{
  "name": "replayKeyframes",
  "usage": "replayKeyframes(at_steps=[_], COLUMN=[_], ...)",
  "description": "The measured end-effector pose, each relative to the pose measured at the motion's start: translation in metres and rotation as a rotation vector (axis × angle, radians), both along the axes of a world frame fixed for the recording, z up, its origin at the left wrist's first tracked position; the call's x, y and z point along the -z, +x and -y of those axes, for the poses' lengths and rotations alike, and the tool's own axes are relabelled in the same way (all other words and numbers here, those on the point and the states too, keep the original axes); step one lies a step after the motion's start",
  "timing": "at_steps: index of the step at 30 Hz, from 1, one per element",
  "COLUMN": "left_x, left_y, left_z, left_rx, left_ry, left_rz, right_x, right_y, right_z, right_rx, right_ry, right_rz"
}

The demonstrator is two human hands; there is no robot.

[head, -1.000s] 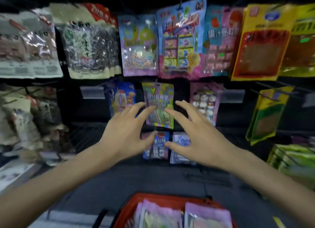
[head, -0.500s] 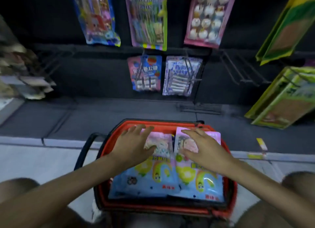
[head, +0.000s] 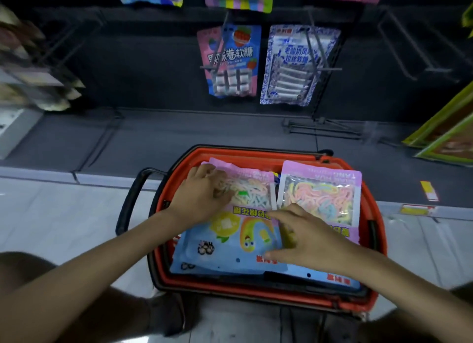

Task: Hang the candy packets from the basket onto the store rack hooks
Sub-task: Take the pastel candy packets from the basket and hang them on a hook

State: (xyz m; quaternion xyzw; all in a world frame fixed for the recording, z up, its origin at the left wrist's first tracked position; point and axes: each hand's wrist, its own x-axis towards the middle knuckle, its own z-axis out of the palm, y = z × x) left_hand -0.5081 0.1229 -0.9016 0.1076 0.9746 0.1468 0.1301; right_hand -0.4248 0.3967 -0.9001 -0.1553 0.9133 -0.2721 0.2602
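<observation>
Packets [head: 225, 250] span red basket [head: 256, 151] almost wall to wall.

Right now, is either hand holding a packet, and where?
Nothing is lifted. The left hand touches the left packet near its top; the right hand lies spread over its lower part. A grip cannot be told.

One camera sits on the person's head. It looks forward and down. The basket [head: 380, 240] is close, just below it. The rack [head: 153, 60] is farther off, up top.

packets [head: 258, 230] in basket [head: 378, 242], below rack [head: 327, 68]
</observation>
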Motion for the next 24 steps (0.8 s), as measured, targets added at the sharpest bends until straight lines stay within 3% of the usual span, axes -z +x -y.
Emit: replayKeyframes(at_steps=[4,8,11,14,20,24], left_x=[0.006,-0.007,-0.01,-0.015,-0.027,-0.037], left_y=[-0.01,-0.014,-0.017,-0.02,-0.03,-0.032], left_z=[0.003,0.0,-0.001,-0.003,-0.005,-0.008], left_rx=[-0.003,-0.029,-0.002,-0.009,-0.03,-0.057], left_ry=[0.023,0.031,0.021,0.152,0.251,0.585], left_rz=[0.04,0.114,0.1,0.104,0.196,0.265], right_x=[-0.003,0.006,0.005,-0.009,-0.033,-0.056], right_y=[0.005,0.006,-0.005,-0.015,-0.023,-0.036], right_z=[-0.001,0.001,-0.001,-0.004,-0.004,-0.009], right_rx=[-0.146,-0.151,0.006,0.187,0.509,0.765], right_ry=[-0.004,-0.056,-0.293,-0.535,-0.796,-1.198], right_rz=[0.121,-0.105,-0.018,0.129,0.057,0.099])
